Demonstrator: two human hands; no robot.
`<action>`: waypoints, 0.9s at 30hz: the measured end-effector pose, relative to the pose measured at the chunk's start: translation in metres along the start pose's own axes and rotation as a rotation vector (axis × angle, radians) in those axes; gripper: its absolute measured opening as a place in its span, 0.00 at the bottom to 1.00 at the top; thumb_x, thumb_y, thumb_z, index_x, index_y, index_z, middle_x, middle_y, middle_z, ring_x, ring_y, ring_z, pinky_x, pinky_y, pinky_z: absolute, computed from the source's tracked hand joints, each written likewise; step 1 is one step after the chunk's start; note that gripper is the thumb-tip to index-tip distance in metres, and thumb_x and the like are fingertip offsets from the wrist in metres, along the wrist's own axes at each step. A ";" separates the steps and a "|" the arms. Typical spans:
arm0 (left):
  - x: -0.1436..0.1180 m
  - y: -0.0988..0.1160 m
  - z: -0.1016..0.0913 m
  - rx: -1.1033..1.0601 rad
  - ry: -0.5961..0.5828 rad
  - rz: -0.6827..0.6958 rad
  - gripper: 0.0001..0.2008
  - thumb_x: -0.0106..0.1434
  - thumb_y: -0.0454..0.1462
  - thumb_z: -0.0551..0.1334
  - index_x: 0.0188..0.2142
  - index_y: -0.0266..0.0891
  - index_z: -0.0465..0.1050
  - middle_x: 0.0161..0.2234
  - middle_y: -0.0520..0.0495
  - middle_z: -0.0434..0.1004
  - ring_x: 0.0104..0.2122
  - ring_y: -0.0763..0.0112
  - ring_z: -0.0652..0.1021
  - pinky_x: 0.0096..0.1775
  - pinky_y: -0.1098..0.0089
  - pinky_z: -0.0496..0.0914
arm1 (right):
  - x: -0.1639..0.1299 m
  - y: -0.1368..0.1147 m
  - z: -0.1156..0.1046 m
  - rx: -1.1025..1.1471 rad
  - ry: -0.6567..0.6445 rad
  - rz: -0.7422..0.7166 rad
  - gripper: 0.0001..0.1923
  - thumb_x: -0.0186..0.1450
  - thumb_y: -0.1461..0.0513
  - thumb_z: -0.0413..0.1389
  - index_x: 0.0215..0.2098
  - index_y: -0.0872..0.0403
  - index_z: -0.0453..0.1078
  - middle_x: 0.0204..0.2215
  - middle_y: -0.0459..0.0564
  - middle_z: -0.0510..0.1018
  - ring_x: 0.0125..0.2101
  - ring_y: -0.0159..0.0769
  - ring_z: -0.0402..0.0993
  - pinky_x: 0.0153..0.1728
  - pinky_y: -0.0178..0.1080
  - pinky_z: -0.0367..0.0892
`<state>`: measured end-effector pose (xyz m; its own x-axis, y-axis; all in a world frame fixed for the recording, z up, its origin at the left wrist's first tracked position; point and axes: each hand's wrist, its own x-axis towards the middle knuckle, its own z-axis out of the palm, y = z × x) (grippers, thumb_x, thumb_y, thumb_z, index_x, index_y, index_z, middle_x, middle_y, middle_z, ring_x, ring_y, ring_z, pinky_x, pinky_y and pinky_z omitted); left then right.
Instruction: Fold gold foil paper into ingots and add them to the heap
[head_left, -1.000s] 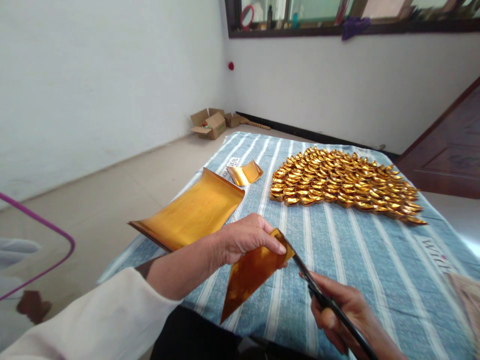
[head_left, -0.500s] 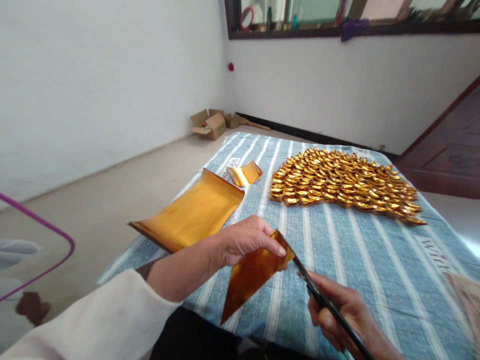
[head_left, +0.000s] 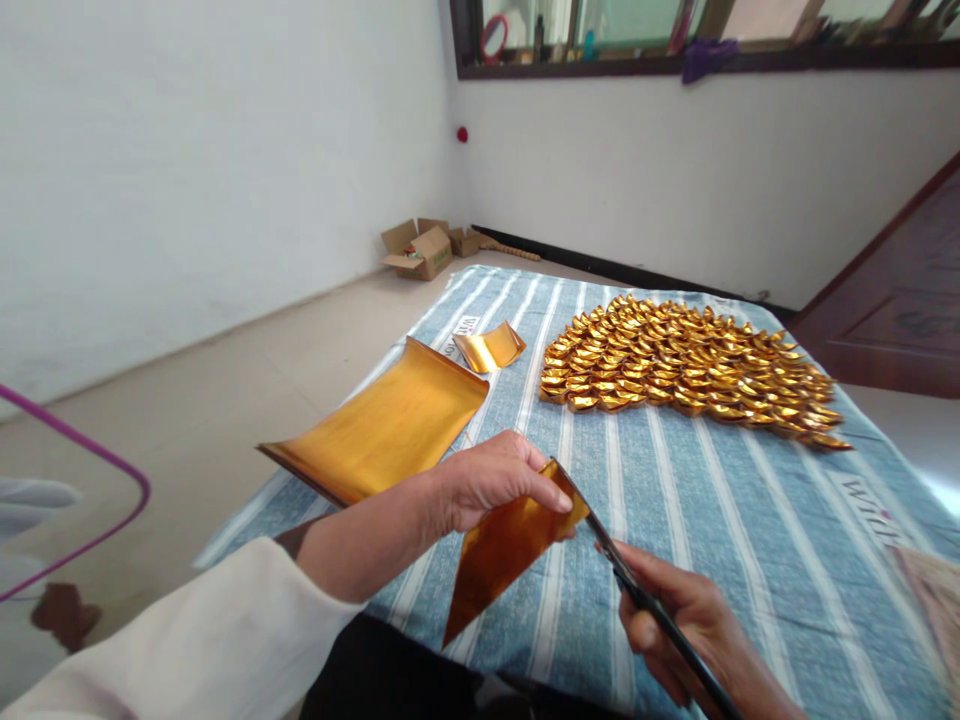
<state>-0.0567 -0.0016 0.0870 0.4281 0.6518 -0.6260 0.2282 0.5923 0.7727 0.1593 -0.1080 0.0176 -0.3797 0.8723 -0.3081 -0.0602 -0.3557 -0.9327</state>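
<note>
My left hand pinches a folded sheet of shiny gold foil paper, thumb on top, with its pointed corner hanging down towards my lap. My right hand is wrapped round a long dark tool, which looks like a pair of scissors. Its narrow blades lie along the right edge of the foil, beside my left fingertips. Behind my left forearm is a stack of larger gold foil sheets with curled edges. Past that stack sits a smaller curved stack of gold foil.
Rows of folded gold foil ingots cover the far right of the blue striped cloth. Open cardboard boxes stand on the floor by the wall. A purple tube frame is at the left edge, and a wooden door at the right.
Almost nothing differs. My right hand and the scissors have shifted very slightly; the foil stays pinched in my left hand.
</note>
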 end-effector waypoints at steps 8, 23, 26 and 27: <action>-0.008 0.004 0.002 -0.020 -0.019 -0.011 0.10 0.36 0.36 0.71 0.21 0.33 0.76 0.22 0.43 0.79 0.22 0.63 0.78 0.26 0.68 0.70 | 0.004 0.009 -0.003 -0.051 -0.029 -0.019 0.38 0.56 0.44 0.61 0.58 0.53 0.65 0.19 0.40 0.64 0.12 0.19 0.48 0.10 0.26 0.47; -0.026 0.011 -0.037 -0.153 0.142 0.148 0.10 0.43 0.35 0.71 0.26 0.31 0.77 0.25 0.41 0.81 0.24 0.68 0.78 0.28 0.73 0.71 | -0.026 0.016 -0.040 -0.274 -0.185 -0.136 0.31 0.69 0.45 0.44 0.64 0.51 0.53 0.37 0.54 0.75 0.22 0.27 0.63 0.24 0.34 0.64; -0.025 0.009 -0.039 -0.197 0.143 0.173 0.10 0.44 0.34 0.71 0.27 0.31 0.77 0.25 0.41 0.81 0.24 0.68 0.79 0.28 0.73 0.71 | -0.025 0.002 -0.037 -0.440 -0.113 -0.036 0.34 0.65 0.43 0.48 0.61 0.53 0.59 0.32 0.51 0.74 0.21 0.28 0.63 0.24 0.33 0.64; -0.024 0.008 -0.039 -0.212 0.137 0.182 0.10 0.44 0.34 0.71 0.27 0.31 0.77 0.26 0.41 0.81 0.24 0.68 0.79 0.29 0.73 0.71 | -0.023 -0.002 -0.036 -0.496 -0.061 0.008 0.34 0.64 0.42 0.50 0.59 0.54 0.62 0.29 0.49 0.73 0.20 0.28 0.62 0.22 0.32 0.62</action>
<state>-0.0995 0.0059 0.1038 0.3205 0.8053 -0.4988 -0.0352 0.5363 0.8433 0.2019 -0.1152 0.0202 -0.4330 0.8436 -0.3175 0.3835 -0.1464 -0.9119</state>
